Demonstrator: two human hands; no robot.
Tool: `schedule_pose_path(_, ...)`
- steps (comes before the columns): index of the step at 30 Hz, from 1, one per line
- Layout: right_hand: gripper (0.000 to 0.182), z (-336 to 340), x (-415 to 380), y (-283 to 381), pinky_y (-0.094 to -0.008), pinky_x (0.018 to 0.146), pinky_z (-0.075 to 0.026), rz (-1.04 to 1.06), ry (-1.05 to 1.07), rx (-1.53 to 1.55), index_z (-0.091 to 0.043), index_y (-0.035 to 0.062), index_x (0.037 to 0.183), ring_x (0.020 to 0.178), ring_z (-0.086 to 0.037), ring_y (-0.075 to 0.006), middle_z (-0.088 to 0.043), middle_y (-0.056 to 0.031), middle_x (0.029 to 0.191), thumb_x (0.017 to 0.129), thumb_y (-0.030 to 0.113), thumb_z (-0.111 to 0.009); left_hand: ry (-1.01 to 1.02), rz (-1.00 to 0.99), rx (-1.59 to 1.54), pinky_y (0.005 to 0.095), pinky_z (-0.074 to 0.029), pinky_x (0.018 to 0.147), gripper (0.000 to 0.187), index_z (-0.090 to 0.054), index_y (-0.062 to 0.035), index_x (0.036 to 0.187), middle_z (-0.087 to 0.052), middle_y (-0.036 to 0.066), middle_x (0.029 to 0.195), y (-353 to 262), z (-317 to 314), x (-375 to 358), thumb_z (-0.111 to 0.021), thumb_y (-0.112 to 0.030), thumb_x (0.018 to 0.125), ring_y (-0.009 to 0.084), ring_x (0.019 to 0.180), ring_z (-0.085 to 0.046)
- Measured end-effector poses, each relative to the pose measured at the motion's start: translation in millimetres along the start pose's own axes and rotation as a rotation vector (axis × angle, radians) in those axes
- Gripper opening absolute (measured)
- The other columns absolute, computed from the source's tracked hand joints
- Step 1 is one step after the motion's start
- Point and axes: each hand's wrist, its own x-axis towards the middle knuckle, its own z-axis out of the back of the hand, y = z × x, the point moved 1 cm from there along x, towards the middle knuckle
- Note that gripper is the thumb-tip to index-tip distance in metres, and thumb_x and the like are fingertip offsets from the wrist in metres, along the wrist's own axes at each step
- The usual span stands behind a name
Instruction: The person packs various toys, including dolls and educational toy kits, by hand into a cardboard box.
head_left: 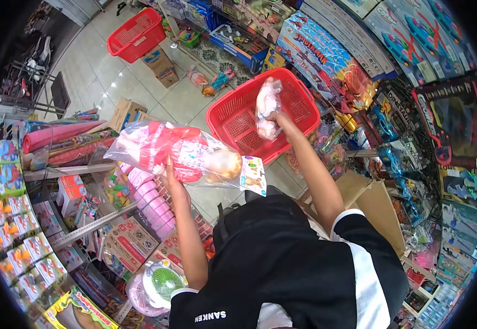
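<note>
My left hand [174, 178] holds a bagged doll [186, 153] in a red outfit, its blond head to the right and a printed header card [254, 175] at that end of the bag. The doll lies across in front of me, left of the red basket [227, 123]. My right hand [279, 122] is closed on a smaller doll in clear plastic [268, 104], which is over the red basket. Whether this doll touches the basket's bottom cannot be made out.
Another red basket [135, 35] stands on the tiled floor beside a brown carton [160, 68]. Two bagged toys [216, 81] lie on the floor. Shelves with boxed toys [326, 60] line the right. Racks with pink rolls [57, 136] are at the left. An open carton [378, 214] is by my right elbow.
</note>
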Motion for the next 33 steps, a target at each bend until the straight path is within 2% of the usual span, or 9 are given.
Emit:
schedule_pose_path(3,0.035,-17,-55,-1,-0.034,0.07,-0.051,0.217,0.027,0.395,-0.054,-0.0004,0.106,0.074,-0.062,-0.0184,-0.062,-0.008,0.088,0.072,0.009,-0.054,0.086,0.006,-0.103,0.0359,-0.042,0.095,0.051,-0.042,-0.0033,0.129,-0.051,0.01,0.124,-3,31,-19,-0.057,-0.03,0.089,0.0212,0.115,-0.05)
schedule_pose_path(6,0.038,-33,-123,-11,-0.0317,0.073,-0.051,0.271,0.068,0.435,-0.052,-0.0015,0.108,0.079,-0.062,-0.0179,-0.062,-0.0081,0.091,0.071,0.007,-0.054,0.097,0.092,-0.163,0.0362,-0.042,0.094,0.05,-0.043,-0.0036,0.128,-0.052,0.01,0.124,-8,64,-51,-0.056,-0.033,0.089,0.0211,0.113,-0.052)
schedule_pose_path(10,0.041,-54,-192,-55,-0.0291,0.073,-0.05,0.395,-0.068,0.5,-0.052,-0.0005,0.109,0.084,-0.06,-0.0173,-0.059,-0.0071,0.094,0.069,0.004,-0.053,0.144,0.1,-0.17,0.036,-0.044,0.092,0.048,-0.046,-0.0033,0.125,-0.054,0.009,0.12,10,110,-81,-0.054,-0.035,0.09,0.0206,0.109,-0.055)
schedule_pose_path(12,0.044,-55,-230,-82,-0.0287,0.076,-0.049,0.393,-0.072,0.467,-0.051,-0.0004,0.112,0.085,-0.059,-0.0166,-0.059,-0.0069,0.096,0.068,0.004,-0.054,0.192,0.204,-0.177,0.0346,-0.037,0.098,0.051,-0.043,-0.0007,0.13,-0.05,0.009,0.126,19,129,-95,-0.054,-0.031,0.09,0.0188,0.116,-0.049)
schedule_pose_path(17,0.054,-43,-303,-152,-0.0277,0.084,-0.044,0.467,-0.148,0.336,-0.047,0.0004,0.119,0.095,-0.055,-0.016,-0.057,-0.0064,0.105,0.066,0.004,-0.055,0.335,0.274,-0.146,0.0342,-0.038,0.098,0.051,-0.044,-0.0009,0.13,-0.051,0.008,0.126,32,143,-132,-0.055,-0.031,0.09,0.0188,0.116,-0.049)
schedule_pose_path(26,0.061,7,-441,-207,-0.0283,0.085,-0.044,0.54,-0.328,0.491,-0.042,-0.0011,0.124,0.096,-0.056,-0.0173,-0.056,-0.0088,0.107,0.064,0.004,-0.055,0.43,0.291,-0.143,0.0357,-0.04,0.095,0.051,-0.045,-0.0056,0.129,-0.052,0.007,0.123,42,91,-194,-0.053,-0.036,0.089,0.0196,0.112,-0.051)
schedule_pose_path(28,0.072,27,-463,-218,-0.0343,0.092,-0.046,0.557,-0.345,0.572,-0.032,0.001,0.133,0.107,-0.055,-0.0232,-0.051,-0.0136,0.12,0.064,0.002,-0.052,0.465,0.308,-0.147,0.0364,-0.039,0.096,0.051,-0.045,-0.0064,0.128,-0.052,0.006,0.124,41,71,-212,-0.052,-0.038,0.089,0.0202,0.113,-0.051)
schedule_pose_path(32,0.071,66,-506,-242,-0.0365,0.096,-0.042,0.607,-0.429,0.851,-0.032,0.0007,0.134,0.109,-0.054,-0.0251,-0.051,-0.0135,0.121,0.067,0.005,-0.054,0.542,0.327,-0.18,0.0371,-0.04,0.095,0.05,-0.045,-0.0064,0.128,-0.052,0.007,0.124,45,28,-255,-0.051,-0.039,0.089,0.0209,0.114,-0.051)
schedule_pose_path(33,0.075,72,-520,-241,-0.0375,0.101,-0.038,0.613,-0.452,0.782,-0.028,0.0005,0.137,0.115,-0.05,-0.0254,-0.048,-0.0137,0.126,0.069,0.009,-0.057,0.553,0.344,-0.188,0.0375,-0.04,0.095,0.05,-0.045,-0.0064,0.127,-0.052,0.007,0.124,43,17,-268,-0.051,-0.039,0.09,0.021,0.114,-0.051)
